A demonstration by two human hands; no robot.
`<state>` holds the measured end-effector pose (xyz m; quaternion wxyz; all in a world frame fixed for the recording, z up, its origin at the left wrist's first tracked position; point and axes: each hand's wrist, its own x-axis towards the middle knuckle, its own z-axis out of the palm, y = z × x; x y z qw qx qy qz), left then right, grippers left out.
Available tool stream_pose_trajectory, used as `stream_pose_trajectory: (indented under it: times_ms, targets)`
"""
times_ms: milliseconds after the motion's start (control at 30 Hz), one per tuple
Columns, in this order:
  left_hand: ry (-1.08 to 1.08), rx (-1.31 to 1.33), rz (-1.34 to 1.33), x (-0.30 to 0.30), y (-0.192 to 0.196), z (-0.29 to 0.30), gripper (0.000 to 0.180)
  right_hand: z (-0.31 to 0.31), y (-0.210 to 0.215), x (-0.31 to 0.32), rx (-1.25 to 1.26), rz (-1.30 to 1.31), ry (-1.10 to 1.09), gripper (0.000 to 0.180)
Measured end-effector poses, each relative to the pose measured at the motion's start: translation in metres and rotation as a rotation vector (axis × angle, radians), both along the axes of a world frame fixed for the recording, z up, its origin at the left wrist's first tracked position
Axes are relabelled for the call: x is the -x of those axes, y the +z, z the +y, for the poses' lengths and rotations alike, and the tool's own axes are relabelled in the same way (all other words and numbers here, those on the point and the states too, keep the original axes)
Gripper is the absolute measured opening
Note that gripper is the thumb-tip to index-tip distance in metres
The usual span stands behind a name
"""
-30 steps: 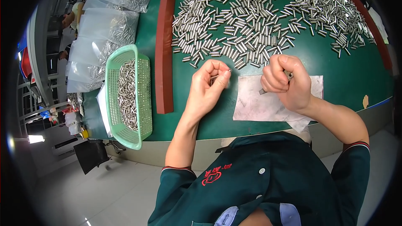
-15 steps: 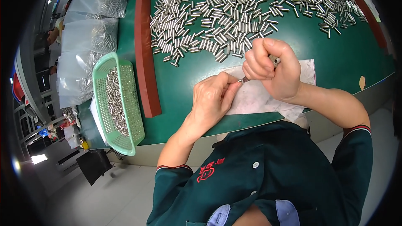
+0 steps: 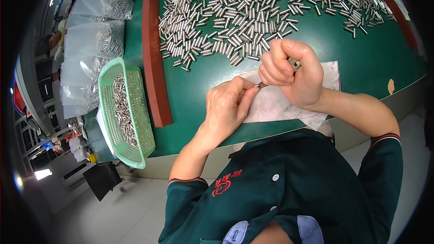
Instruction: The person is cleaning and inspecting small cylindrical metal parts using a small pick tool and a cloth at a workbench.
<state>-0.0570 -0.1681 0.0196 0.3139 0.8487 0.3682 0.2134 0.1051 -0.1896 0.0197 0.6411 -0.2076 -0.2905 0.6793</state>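
Note:
My left hand (image 3: 224, 105) is closed, its thumb and forefinger pinching a small metal pin (image 3: 257, 86), mostly hidden by the fingertips. In a fist, my right hand (image 3: 296, 74) grips a slim metal-tipped hand tool (image 3: 262, 84); its other end shows between thumb and fingers, and its exact kind is hidden. The tool's tip meets the pin's end at my left fingertips. Both hands are above a stained white cloth (image 3: 271, 108) on the green tabletop. Many short shiny metal pins (image 3: 244, 16) lie spread beyond my hands.
A dark red wooden bar (image 3: 153, 63) edges the pins on the left, another (image 3: 407, 36) on the right. Left of it stands a green perforated basket (image 3: 147, 122) holding more pins. Clear plastic bags (image 3: 110, 40) of pins line the far left. A stool (image 3: 101, 178) stands below.
My right hand has shifted slightly left, bringing the tool's tip up to the pin at my left fingertips. My left hand keeps its pinch. The whole view has drifted a little.

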Motion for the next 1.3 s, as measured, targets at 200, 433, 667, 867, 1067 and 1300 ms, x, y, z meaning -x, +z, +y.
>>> stream_pose_trajectory:
  times_ms: [200, 433, 667, 867, 1067, 1300]
  targets:
    - [-0.002, 0.01, 0.006, 0.0, 0.0, -0.002, 0.011, -0.003, 0.0, 0.002, -0.014, -0.031, -0.015, 0.037]
    - [-0.023, -0.025, 0.014, -0.001, 0.002, -0.003, 0.011, -0.012, 0.006, 0.011, -0.049, -0.216, -0.096, 0.037]
    - [-0.009, -0.111, 0.01, -0.005, 0.003, -0.006, 0.011, -0.013, 0.006, 0.014, -0.076, -0.248, -0.132, 0.032]
    - [0.04, -0.179, -0.056, -0.005, -0.005, -0.009, 0.011, -0.002, 0.009, 0.017, -0.143, -0.315, -0.148, 0.034]
    - [0.11, 1.025, -0.848, 0.021, 0.006, 0.017, 0.014, 0.014, 0.026, 0.004, -0.199, -0.203, -0.1, 0.033]
    - [0.106, 1.053, -1.018, 0.039, 0.018, 0.067, 0.018, 0.006, 0.017, 0.001, -0.482, -0.418, -0.277, 0.032]
